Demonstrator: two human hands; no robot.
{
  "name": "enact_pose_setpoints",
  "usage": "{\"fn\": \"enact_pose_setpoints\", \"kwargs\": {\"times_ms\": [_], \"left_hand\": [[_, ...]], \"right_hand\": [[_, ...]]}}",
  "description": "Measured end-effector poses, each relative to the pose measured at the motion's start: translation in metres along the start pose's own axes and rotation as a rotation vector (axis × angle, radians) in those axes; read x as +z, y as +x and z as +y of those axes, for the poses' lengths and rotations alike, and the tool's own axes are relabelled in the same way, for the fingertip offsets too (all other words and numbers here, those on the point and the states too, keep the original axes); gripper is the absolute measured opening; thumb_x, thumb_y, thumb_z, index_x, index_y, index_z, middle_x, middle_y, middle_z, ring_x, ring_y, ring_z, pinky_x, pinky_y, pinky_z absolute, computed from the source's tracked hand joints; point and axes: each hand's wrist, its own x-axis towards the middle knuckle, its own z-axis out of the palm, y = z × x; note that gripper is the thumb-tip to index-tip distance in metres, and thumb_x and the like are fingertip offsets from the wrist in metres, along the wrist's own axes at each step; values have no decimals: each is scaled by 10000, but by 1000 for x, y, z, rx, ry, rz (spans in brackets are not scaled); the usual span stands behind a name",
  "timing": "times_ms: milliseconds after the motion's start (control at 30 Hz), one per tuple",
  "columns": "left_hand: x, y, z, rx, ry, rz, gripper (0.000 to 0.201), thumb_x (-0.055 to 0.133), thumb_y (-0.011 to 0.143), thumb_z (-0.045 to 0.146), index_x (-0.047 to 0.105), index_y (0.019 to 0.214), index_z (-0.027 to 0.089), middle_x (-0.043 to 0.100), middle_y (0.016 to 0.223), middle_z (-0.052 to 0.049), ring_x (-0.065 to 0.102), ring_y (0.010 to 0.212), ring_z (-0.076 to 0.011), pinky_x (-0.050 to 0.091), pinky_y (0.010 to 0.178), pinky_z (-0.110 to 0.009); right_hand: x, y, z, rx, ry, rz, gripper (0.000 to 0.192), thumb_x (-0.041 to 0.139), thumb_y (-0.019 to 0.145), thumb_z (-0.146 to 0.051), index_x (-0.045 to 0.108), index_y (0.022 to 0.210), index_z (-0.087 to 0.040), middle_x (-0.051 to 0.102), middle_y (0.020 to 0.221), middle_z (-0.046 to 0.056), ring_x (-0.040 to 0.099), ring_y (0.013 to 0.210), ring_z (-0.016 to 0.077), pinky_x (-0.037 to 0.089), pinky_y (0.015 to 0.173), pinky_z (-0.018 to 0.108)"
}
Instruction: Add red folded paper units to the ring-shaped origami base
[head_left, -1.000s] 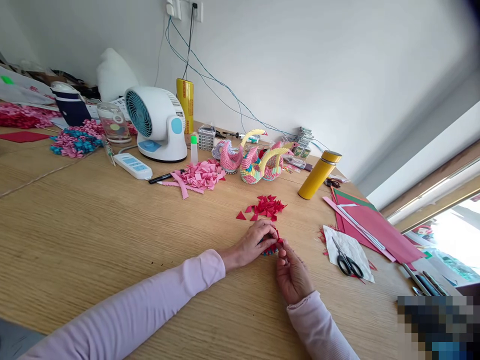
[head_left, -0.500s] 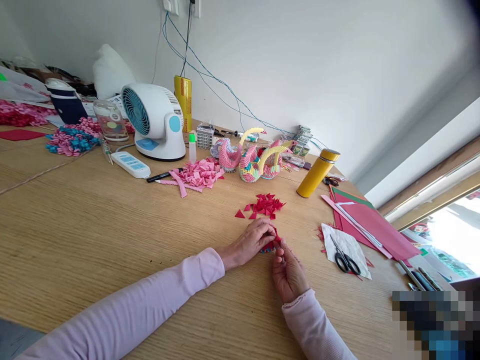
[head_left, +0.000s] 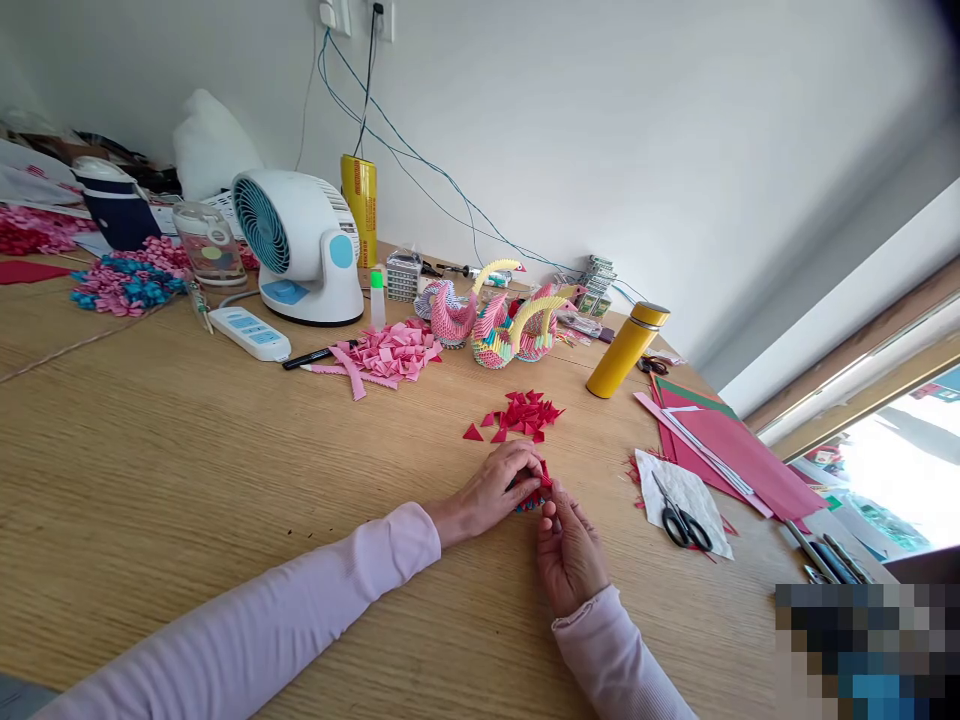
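Left hand (head_left: pixel 495 490) and right hand (head_left: pixel 568 550) pinch the small red-and-blue folded-paper assembly (head_left: pixel 534 495) between fingertips, steadying it just below the loose pile of red folded paper triangles (head_left: pixel 521 415).

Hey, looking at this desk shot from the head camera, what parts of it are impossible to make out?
- Small red folded-paper piece: mostly covered by the left hand and right hand; its shape is unclear.
- Lower right corner: pixelated block hides whatever is there.
- Grey pens: partly cut off by that block.
- White power strip: labels too small to read.
- Window view: overexposed and blurred.
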Motion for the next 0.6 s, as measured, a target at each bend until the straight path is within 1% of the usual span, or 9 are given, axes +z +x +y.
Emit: {"fn": "enact_pose_setpoints", "kwargs": {"times_ms": [200,333,400,467,533,600], "left_hand": [[1,-1,1,13,9,-12,51,516,886,149,546,904,186,572,1113,-72,485,1145,-203,397,1009,-356],[-1,-1,1,12,0,-31,43,509,899,172,550,892,185,566,1113,-75,494,1132,-203,403,994,-355],[-3,-1,1,-1,-31,-34,59,539,897,237,544,912,181,569,1102,-81,511,1109,-208,413,975,-357],[-5,-1,2,-18,-67,-27,177,593,868,311,526,960,176,573,1081,-84,529,1079,-212,423,955,-354],[-5,-2,2,-31,-90,-18,293,643,828,352,502,1013,174,571,1079,-81,542,1051,-209,432,932,-344],[-6,-3,2,-43,-94,-20,358,671,806,350,482,1058,181,560,1107,-79,547,1039,-203,437,913,-336]], "right_hand": [[1,1,2,44,46,40,186,793,606,-110,684,740,-181,698,696,-36,597,473,23,489,391,51],[3,2,-3,50,32,43,237,823,531,-103,670,700,-167,667,651,-52,554,441,13,447,351,50],[4,2,-9,0,-22,13,266,842,502,-134,673,706,-162,658,657,-53,512,421,4,397,316,53],[5,3,-18,-82,-117,-43,293,852,508,-192,685,747,-161,659,680,-42,479,418,5,344,292,67],[7,5,-27,-189,-254,-137,305,842,549,-253,697,800,-157,672,722,-14,498,465,25,324,305,83],[8,8,-33,-307,-425,-260,290,816,604,-294,704,833,-155,685,757,15,522,519,50,338,341,102]]}}
